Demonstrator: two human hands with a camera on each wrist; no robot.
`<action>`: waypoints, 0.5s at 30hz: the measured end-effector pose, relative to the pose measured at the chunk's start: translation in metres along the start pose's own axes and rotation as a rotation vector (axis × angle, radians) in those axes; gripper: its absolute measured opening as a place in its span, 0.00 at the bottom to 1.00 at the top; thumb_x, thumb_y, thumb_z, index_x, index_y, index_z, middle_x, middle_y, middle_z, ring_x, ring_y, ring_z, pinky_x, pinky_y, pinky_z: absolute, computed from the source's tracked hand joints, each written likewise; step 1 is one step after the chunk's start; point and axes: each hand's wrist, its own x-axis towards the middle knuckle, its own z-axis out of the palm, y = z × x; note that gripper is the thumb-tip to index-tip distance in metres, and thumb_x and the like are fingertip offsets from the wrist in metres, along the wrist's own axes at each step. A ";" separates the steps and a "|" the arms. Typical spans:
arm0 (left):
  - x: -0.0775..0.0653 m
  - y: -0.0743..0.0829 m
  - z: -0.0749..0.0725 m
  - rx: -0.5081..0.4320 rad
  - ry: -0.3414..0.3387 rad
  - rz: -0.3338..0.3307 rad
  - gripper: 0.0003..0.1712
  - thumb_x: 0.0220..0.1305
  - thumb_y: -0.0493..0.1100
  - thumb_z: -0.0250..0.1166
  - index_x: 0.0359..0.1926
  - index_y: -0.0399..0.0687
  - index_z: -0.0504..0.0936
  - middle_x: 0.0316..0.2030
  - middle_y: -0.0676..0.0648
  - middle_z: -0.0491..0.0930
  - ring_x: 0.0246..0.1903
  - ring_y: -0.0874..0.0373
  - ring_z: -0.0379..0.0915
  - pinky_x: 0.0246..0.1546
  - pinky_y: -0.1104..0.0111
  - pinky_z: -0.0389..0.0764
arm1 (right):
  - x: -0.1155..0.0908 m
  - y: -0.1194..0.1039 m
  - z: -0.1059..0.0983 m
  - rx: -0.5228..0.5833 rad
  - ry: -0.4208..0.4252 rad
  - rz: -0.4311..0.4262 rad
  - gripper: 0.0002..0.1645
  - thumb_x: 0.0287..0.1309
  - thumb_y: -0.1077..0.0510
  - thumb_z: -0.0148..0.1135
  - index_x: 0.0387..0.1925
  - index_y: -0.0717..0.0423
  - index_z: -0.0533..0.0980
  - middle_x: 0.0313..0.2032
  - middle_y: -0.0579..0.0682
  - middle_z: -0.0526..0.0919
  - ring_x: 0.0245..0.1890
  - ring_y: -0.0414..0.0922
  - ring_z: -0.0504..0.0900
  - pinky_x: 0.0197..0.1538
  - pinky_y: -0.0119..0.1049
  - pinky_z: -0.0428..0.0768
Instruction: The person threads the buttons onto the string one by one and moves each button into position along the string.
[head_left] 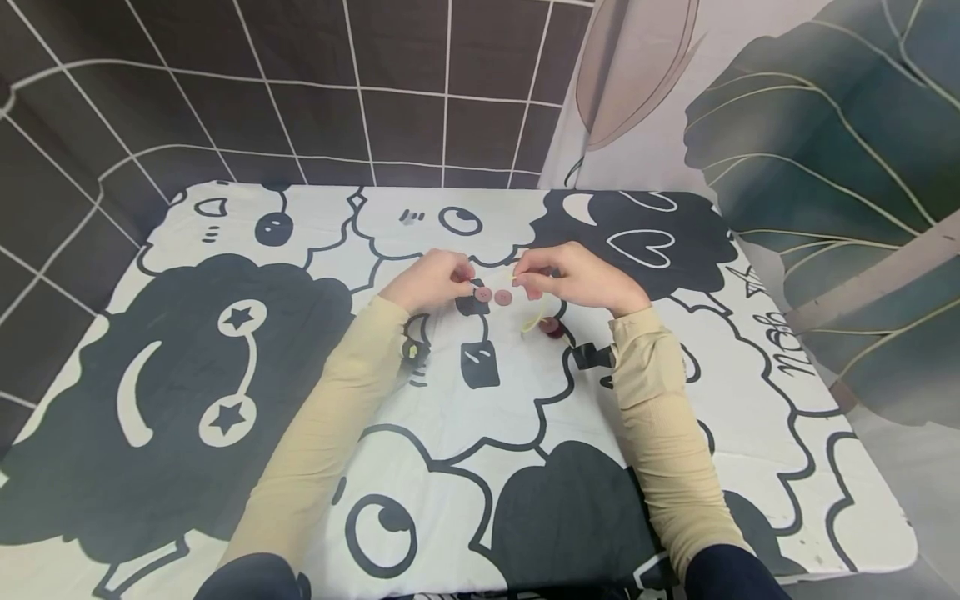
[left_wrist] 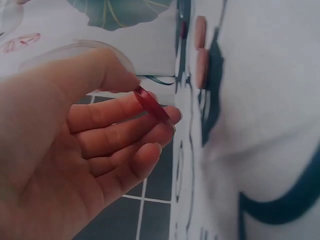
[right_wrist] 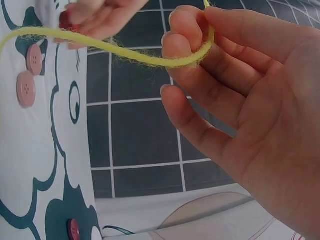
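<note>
My left hand [head_left: 433, 282] pinches a red button [left_wrist: 152, 106] between thumb and fingertips, its edge turned to the left wrist camera. Opposite it, my right hand [head_left: 573, 275] grips a strand of yellow yarn [right_wrist: 120, 51] near one end, between thumb and index finger. From there the yarn drapes across the fingers and curves off toward the cloth. Two pink buttons, a left one [head_left: 483, 295] and a right one [head_left: 503, 297], lie on the cloth between and just below both hands. Dark red buttons [head_left: 552, 327] rest below my right hand, beside a loose part of the yarn.
A white cloth [head_left: 517, 392] with dark cartoon prints covers the table. Behind it hangs a dark curtain [head_left: 405, 75] with a white grid. Leaf-patterned fabric [head_left: 817, 167] hangs at the right. A dark device [head_left: 591, 357] is worn at the right wrist.
</note>
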 end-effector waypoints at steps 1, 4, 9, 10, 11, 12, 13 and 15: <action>-0.001 0.001 -0.002 -0.005 0.009 0.012 0.17 0.61 0.41 0.60 0.50 0.39 0.81 0.48 0.41 0.83 0.49 0.49 0.78 0.57 0.59 0.75 | 0.000 0.000 0.000 -0.001 0.000 0.001 0.07 0.67 0.58 0.55 0.37 0.51 0.79 0.23 0.47 0.77 0.26 0.39 0.74 0.34 0.33 0.71; -0.003 0.006 -0.008 -0.008 0.034 0.056 0.19 0.63 0.40 0.56 0.52 0.37 0.80 0.49 0.40 0.83 0.50 0.49 0.78 0.58 0.59 0.74 | 0.000 0.001 0.000 -0.001 -0.003 -0.001 0.07 0.67 0.59 0.55 0.37 0.52 0.80 0.23 0.47 0.77 0.26 0.39 0.74 0.34 0.33 0.71; -0.006 0.012 -0.015 -0.085 0.060 0.125 0.19 0.69 0.39 0.51 0.56 0.36 0.78 0.42 0.39 0.83 0.40 0.50 0.80 0.51 0.62 0.77 | 0.001 0.002 0.001 -0.001 -0.003 -0.004 0.07 0.67 0.60 0.55 0.37 0.52 0.80 0.23 0.47 0.77 0.25 0.40 0.74 0.33 0.34 0.71; -0.007 0.013 -0.015 -0.120 0.063 0.129 0.19 0.71 0.39 0.51 0.56 0.37 0.78 0.41 0.39 0.83 0.38 0.51 0.80 0.49 0.63 0.78 | 0.001 0.001 0.001 -0.001 -0.002 -0.004 0.07 0.67 0.60 0.55 0.37 0.52 0.80 0.23 0.46 0.77 0.25 0.40 0.74 0.33 0.33 0.71; -0.007 0.014 -0.016 -0.161 0.062 0.129 0.19 0.71 0.40 0.51 0.57 0.38 0.78 0.40 0.40 0.83 0.37 0.52 0.81 0.48 0.64 0.78 | 0.001 0.001 0.001 -0.001 -0.001 -0.004 0.07 0.66 0.60 0.55 0.37 0.52 0.80 0.23 0.46 0.77 0.25 0.41 0.75 0.33 0.33 0.71; -0.008 0.016 -0.017 -0.202 0.062 0.126 0.18 0.72 0.40 0.52 0.58 0.40 0.78 0.40 0.40 0.83 0.36 0.52 0.81 0.48 0.64 0.79 | 0.001 0.001 0.001 -0.003 -0.001 -0.005 0.07 0.67 0.59 0.55 0.37 0.52 0.80 0.23 0.46 0.77 0.25 0.42 0.75 0.33 0.33 0.71; -0.008 0.017 -0.017 -0.238 0.062 0.124 0.18 0.72 0.40 0.53 0.58 0.41 0.77 0.42 0.41 0.83 0.37 0.52 0.81 0.48 0.64 0.79 | 0.001 0.001 0.001 -0.004 -0.002 -0.006 0.07 0.67 0.59 0.55 0.37 0.52 0.80 0.23 0.47 0.77 0.26 0.43 0.75 0.33 0.33 0.71; -0.010 0.021 -0.019 -0.307 0.062 0.113 0.18 0.71 0.41 0.55 0.59 0.43 0.77 0.45 0.41 0.83 0.39 0.52 0.81 0.50 0.64 0.79 | 0.002 0.001 0.001 -0.008 -0.002 -0.004 0.07 0.67 0.59 0.55 0.37 0.52 0.80 0.23 0.47 0.77 0.26 0.43 0.76 0.34 0.33 0.71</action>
